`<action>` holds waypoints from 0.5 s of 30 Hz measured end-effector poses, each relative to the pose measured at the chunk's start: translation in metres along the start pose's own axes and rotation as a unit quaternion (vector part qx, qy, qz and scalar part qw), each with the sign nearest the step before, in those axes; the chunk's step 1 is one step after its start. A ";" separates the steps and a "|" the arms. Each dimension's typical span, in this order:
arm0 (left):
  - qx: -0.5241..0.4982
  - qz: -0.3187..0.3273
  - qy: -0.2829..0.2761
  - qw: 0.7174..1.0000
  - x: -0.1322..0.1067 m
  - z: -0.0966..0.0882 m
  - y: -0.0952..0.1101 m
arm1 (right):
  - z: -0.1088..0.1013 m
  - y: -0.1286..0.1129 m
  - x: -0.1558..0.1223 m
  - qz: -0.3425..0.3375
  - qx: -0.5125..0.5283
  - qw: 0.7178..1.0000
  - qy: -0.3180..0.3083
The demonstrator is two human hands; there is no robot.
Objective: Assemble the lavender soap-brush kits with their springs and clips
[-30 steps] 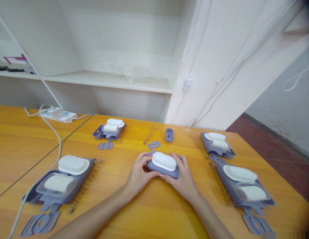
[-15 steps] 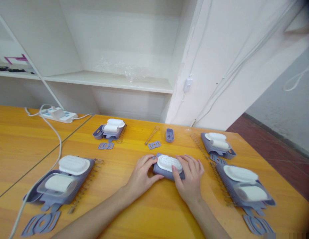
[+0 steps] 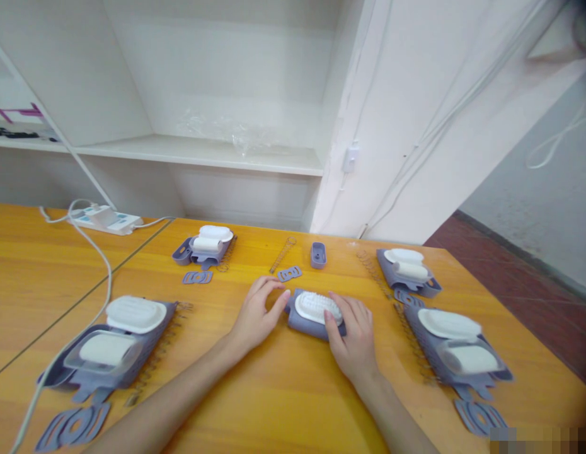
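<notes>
orange wooden counter under white shelving carries several grey tray sets. at its middle lies a grey block with white bristles. the left hand sits at the block's left end, fingers loosely extended, tips touching it. the right hand closes over the right end, thumb on the near side. a power strip lies far left.
</notes>
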State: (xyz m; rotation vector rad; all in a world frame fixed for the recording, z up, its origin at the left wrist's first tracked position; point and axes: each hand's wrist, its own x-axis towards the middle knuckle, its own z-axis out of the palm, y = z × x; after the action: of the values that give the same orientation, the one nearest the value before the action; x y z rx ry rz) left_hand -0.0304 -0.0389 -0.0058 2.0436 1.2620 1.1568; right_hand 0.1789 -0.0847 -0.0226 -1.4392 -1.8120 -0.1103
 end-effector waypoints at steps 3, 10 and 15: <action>0.040 -0.013 0.022 0.999 0.008 0.000 -0.011 | 0.000 0.000 0.000 0.000 0.009 1.000 -0.004; 0.187 0.011 0.012 0.982 0.026 0.000 -0.025 | -0.002 -0.003 0.004 -0.040 0.012 0.998 -0.047; 0.314 -0.023 0.011 0.949 0.048 0.003 -0.032 | -0.005 -0.007 0.005 -0.082 0.010 0.993 -0.078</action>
State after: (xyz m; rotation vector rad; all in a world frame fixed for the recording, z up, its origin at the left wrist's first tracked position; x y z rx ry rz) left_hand -0.0330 0.0184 -0.0108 2.4145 1.8565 0.8144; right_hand 0.1755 -0.0858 -0.0137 -1.3135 -2.0530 -0.0640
